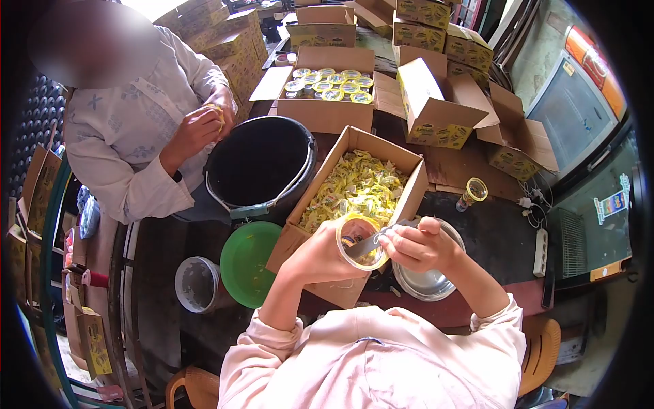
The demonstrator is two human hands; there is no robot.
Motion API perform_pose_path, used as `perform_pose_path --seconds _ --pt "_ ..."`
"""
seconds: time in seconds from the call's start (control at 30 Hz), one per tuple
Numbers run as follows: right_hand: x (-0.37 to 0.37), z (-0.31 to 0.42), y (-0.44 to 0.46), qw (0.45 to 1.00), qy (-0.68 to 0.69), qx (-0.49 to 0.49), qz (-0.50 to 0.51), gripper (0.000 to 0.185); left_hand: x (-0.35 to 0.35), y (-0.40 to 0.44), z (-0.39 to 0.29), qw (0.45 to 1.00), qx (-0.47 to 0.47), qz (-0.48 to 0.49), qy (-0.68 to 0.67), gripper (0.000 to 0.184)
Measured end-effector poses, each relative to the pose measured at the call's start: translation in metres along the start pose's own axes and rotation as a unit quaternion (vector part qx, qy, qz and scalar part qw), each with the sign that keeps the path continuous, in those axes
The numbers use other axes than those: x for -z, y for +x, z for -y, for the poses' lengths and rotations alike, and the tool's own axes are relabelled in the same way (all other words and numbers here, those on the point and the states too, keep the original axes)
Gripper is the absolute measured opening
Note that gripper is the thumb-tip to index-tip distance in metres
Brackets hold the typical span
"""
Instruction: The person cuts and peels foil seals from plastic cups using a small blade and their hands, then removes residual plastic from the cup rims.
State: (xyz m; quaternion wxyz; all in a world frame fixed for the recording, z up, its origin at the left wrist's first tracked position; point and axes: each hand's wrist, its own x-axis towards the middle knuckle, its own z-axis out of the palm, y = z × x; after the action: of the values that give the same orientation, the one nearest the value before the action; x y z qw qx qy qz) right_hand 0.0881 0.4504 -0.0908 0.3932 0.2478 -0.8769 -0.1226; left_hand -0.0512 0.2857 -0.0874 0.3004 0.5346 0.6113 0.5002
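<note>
One carton (414,178) before you was heaped with yellow sachets (354,177); behind it, another carton (320,117) packed at least ten yellow-lidded cups (332,95)! Left stood one black bucket (255,153), its depths too dark to read, then one green basin (248,266). And between your hands, one clear cup (346,261): your left hand (310,252) gripped it, your right hand (419,247) pinched one grey blade (366,244) angled inside.

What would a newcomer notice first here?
Probably the carton of yellow pieces, mid-picture. At its near end, the left hand holds a clear cup while the right hand has a grey tool at its mouth. Left of the carton stand a big black bucket and a green basin.
</note>
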Motion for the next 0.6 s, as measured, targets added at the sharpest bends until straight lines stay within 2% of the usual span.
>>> perform_pose_path --seconds 0.3,0.4,0.6 --pt "-0.001 0.004 -0.001 1.000 0.015 -0.002 -0.006 0.002 0.010 0.002 0.013 0.990 0.037 0.108 -0.087 0.058" --pt "-0.002 0.006 -0.001 1.000 0.015 -0.003 -0.005 0.002 0.013 0.002 0.004 0.981 0.091 0.141 -0.103 0.060" --pt "-0.003 0.009 -0.002 1.000 0.021 0.005 -0.002 0.003 0.015 0.002 0.017 0.959 0.101 0.208 -0.161 0.062"
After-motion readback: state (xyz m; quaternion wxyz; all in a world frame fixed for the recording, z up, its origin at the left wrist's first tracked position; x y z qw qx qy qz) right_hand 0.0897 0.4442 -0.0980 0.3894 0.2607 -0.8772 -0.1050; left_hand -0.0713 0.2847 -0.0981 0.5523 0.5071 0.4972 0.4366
